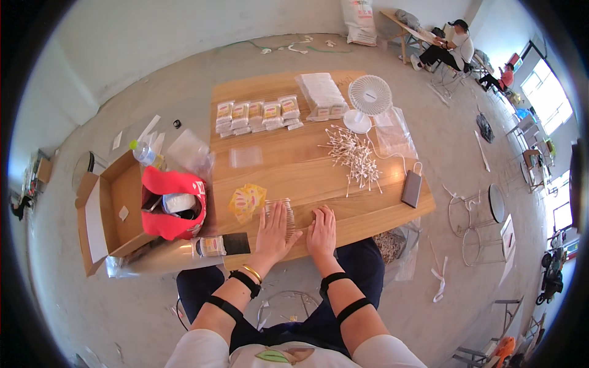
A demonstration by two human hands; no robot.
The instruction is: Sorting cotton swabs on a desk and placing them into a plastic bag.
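Observation:
My left hand (274,232) lies flat over a row of cotton swabs (288,216) near the table's front edge, its fingers stretched out and the thumb apart. Swab tips show beside the fingers; the rest of the row is hidden under the palm. Just to the right, my right hand (321,230) rests on the wood with its fingers slightly bent and nothing visible in them. Left of the left hand lie yellow printed cards (247,202). A loose pile of cotton swabs (353,154) spreads at the right of the table.
Filled swab packs (257,115) sit in rows at the back, beside a stack of clear bags (322,92). A white fan (369,96) is wired to a grey power bank (411,188). One clear bag (245,157) lies mid-table. At left stand a red bag (175,230) and a cardboard box (119,202).

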